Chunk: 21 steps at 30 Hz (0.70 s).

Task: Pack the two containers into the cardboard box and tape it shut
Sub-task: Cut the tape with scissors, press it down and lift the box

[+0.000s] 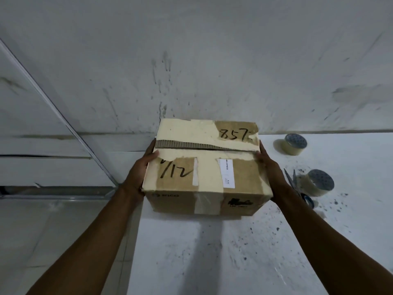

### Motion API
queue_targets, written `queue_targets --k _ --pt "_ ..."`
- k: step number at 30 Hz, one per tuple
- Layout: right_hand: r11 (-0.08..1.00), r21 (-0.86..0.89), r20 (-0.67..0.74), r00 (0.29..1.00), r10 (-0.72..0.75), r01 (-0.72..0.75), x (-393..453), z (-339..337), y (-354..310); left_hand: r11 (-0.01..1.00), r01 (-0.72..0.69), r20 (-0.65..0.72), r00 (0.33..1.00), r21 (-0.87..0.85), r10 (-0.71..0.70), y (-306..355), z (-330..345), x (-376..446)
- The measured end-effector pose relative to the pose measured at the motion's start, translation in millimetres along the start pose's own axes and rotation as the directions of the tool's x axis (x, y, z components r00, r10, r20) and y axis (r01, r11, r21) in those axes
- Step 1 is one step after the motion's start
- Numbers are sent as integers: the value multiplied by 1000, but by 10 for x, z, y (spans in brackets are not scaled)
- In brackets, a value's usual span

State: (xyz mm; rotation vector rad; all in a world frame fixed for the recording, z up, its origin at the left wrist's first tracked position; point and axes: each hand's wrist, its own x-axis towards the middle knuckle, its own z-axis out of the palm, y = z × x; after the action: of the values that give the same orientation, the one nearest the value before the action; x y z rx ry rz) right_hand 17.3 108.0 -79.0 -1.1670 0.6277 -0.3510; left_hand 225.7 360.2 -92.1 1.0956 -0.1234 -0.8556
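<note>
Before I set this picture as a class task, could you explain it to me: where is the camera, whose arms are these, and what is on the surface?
There is one view, from a camera worn on a person's head, looking forward and down. No machine is involved: the left hand and right hand are bare and press against opposite sides of a cardboard box. Its top flaps are folded down, with the seam between them untaped. It sits on a white speckled table. To the right lie two tape rolls and scissors. The containers are not visible.

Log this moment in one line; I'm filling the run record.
brown cardboard box: flaps closed, seam untaped | left hand, right hand: holding sides | two tape rolls, scissors: right
</note>
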Motion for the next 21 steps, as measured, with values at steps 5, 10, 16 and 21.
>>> queue_targets --k 5,10,16,21 --pt "999 -21 -14 999 -32 32 59 159 -359 999 -50 -15 999 -16 50 494 76 -84" --pt "995 -75 -17 998 -67 66 38 405 -801 995 -83 -6 997 52 83 939 223 -243" --pt "990 -104 28 995 -98 100 53 661 -1309 980 -149 -36 987 132 155 1475 378 -414" --pt "981 -155 194 977 -88 119 -18 857 -1547 903 -183 -27 978 389 209 1826 546 -675"
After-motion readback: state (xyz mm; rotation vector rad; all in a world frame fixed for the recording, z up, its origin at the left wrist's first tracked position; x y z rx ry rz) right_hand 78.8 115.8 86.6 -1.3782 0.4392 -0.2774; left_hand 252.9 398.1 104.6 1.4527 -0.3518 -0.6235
